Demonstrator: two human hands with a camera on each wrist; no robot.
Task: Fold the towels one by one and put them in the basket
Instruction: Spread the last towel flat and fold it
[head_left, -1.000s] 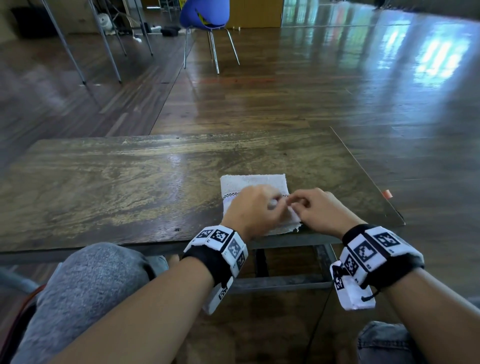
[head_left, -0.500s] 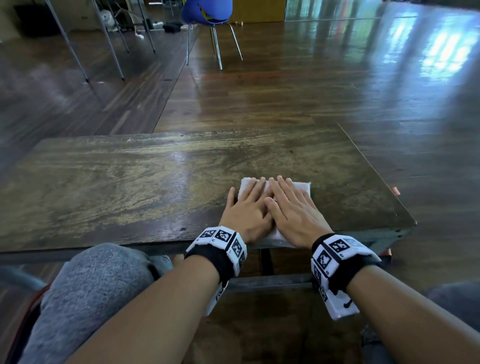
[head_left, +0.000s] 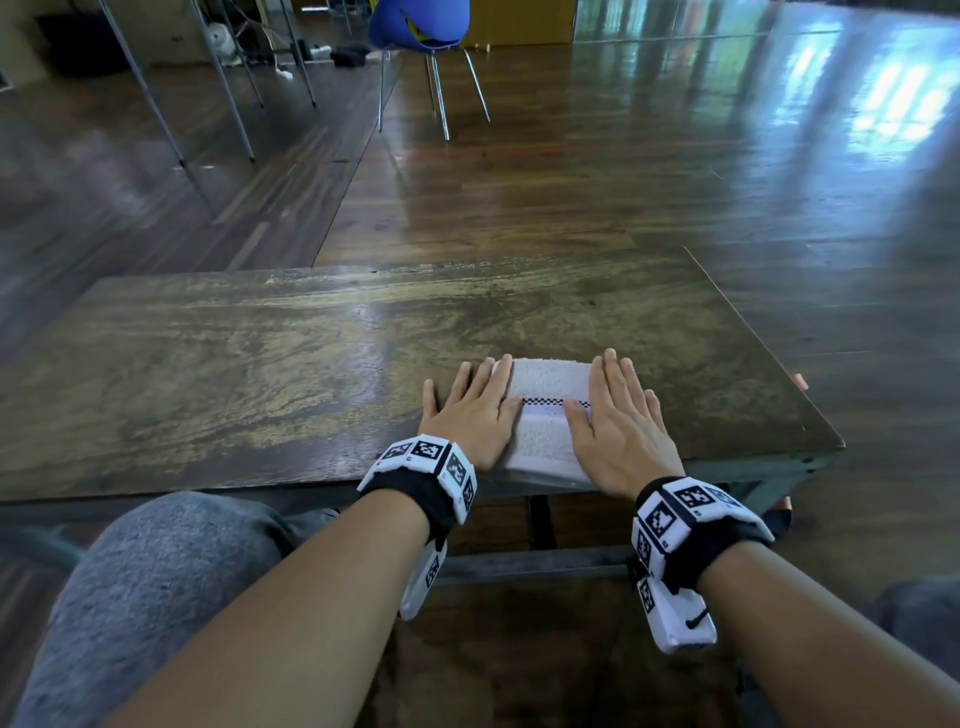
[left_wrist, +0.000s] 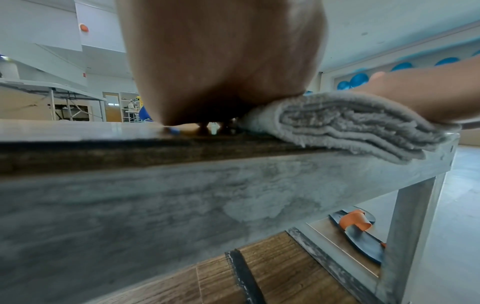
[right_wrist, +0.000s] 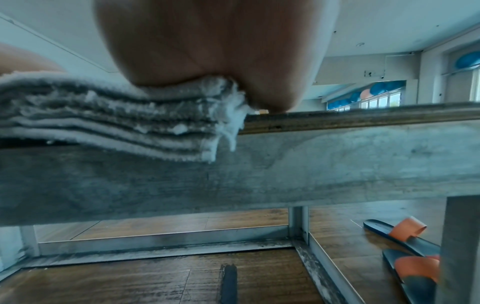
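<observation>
towel (head_left: 545, 410): we see its 3 and 9 o'clock ends hidden under our palms.
blue chair (head_left: 418, 23): cut off at 12 o'clock.
fingers: hidden behind both palms in our wrist views.
sandals (right_wrist: 407, 244): partly hidden by the counter leg.

I see a towel (head_left: 545, 415) of white terry cloth, its pile nubby and matt, the stacked layers fuzzy and frayed at one corner in the right wrist view. The table (head_left: 260, 374) top is worn wood with streaky grain and a dull sheen; its apron looks like scuffed, greyish metal, matt and blotchy. The floor (head_left: 623, 182) is glossy dark wood planking. The sandals (right_wrist: 405, 242) look like smooth rubber or plastic. The chair (head_left: 421, 21) has a smooth blue shell on shiny metal legs
</observation>
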